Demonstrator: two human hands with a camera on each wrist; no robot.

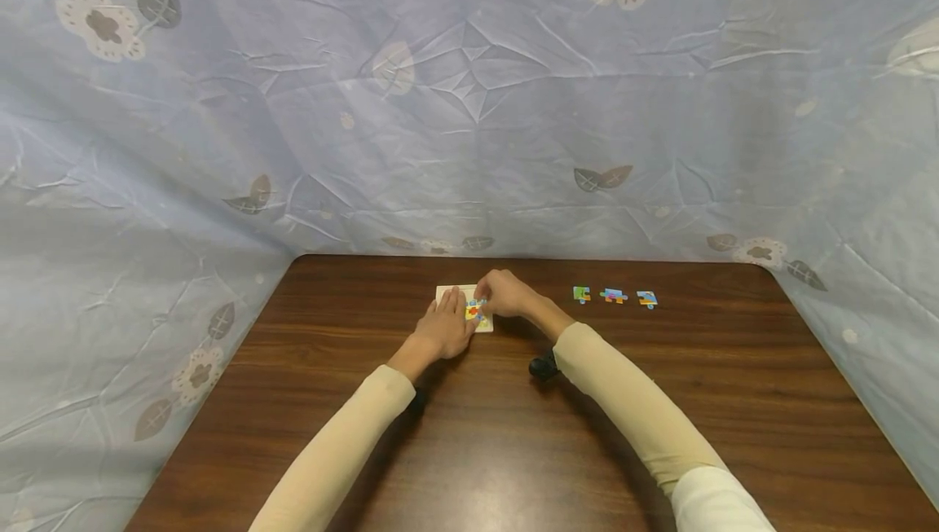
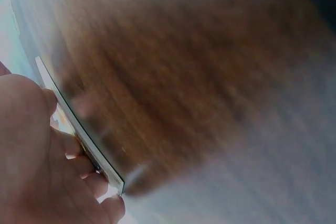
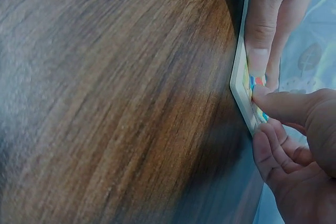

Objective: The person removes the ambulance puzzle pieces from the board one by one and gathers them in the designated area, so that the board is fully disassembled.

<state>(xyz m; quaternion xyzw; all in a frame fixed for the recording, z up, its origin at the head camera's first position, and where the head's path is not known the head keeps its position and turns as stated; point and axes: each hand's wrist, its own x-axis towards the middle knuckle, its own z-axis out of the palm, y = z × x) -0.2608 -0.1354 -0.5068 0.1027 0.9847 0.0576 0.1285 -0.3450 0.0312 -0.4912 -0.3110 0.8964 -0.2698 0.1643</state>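
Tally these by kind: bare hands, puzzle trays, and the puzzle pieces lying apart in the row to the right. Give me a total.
Left hand and right hand: 2
Puzzle tray: 1
Loose puzzle pieces: 3
Total: 6

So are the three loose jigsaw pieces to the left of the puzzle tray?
No, the jigsaw pieces lie to the right of the puzzle tray.

It seems a curtained booth, floral fabric (image 1: 513, 157) behind and beside a wooden table (image 1: 734, 369).
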